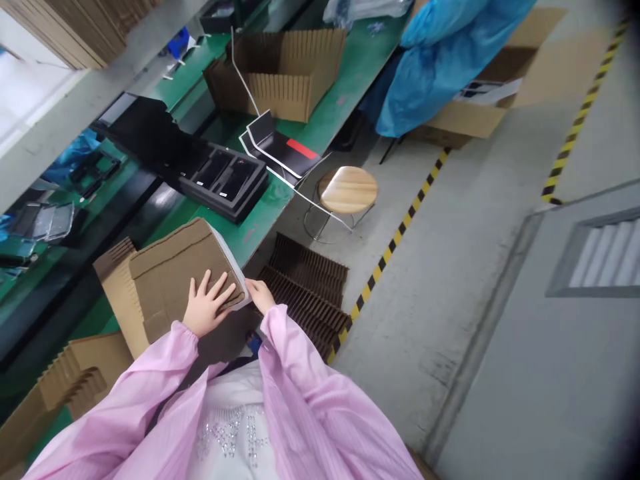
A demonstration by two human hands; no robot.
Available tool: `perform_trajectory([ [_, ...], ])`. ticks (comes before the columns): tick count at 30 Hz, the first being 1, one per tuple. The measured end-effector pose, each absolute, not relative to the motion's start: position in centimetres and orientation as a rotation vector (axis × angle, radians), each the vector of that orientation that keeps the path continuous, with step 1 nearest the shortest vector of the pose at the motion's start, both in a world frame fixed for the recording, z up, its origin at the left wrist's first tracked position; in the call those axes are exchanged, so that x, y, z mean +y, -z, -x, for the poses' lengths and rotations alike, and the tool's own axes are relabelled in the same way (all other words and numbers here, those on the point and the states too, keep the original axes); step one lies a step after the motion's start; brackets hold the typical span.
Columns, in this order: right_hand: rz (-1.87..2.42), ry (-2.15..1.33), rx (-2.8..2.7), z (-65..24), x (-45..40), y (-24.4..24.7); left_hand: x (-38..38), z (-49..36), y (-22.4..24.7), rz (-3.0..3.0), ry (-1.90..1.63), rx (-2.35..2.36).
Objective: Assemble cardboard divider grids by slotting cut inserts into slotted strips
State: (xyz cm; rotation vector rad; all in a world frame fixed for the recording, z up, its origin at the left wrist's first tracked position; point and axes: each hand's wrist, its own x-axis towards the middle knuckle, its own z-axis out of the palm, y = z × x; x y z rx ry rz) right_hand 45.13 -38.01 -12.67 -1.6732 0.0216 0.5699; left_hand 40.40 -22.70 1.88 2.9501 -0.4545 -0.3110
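Observation:
A brown cardboard piece with a white layer along its right side lies at the near edge of the green bench. My left hand rests flat on top of it, fingers spread. At its right corner, my right hand has its fingers closed on the white edge; the thumb is partly hidden. Just left of the piece stands a slotted cardboard strip. Beyond it on the bench is a black foam tray with dark flat devices in its slots.
A slotted cardboard box and black-and-white folders sit farther along the bench. A round wooden stool and brown slotted dividers are on the floor. A person's blue sleeve shows near an open carton.

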Motion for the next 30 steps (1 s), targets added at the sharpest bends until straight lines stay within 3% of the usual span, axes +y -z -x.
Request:
perform_trajectory([
  [11, 1.845, -0.881, 0.044, -50.7, -36.8, 11.2, -22.8, -40.3, -2.3, -2.151, 0.29, -0.092],
  [21, 1.64, -0.922, 0.124, -49.6, -37.3, 8.9, -21.9, -40.0, -2.3, -1.764, 0.287, -0.011],
  [25, 1.515, -0.965, 0.228, -47.6, -38.7, 8.1, -21.7, -39.9, -2.1, -1.885, 0.298, -0.093],
  [30, 1.454, -0.971, 0.363, -44.9, -39.7, 7.9, -21.5, -39.7, -1.9, -2.565, 0.359, -0.498],
])
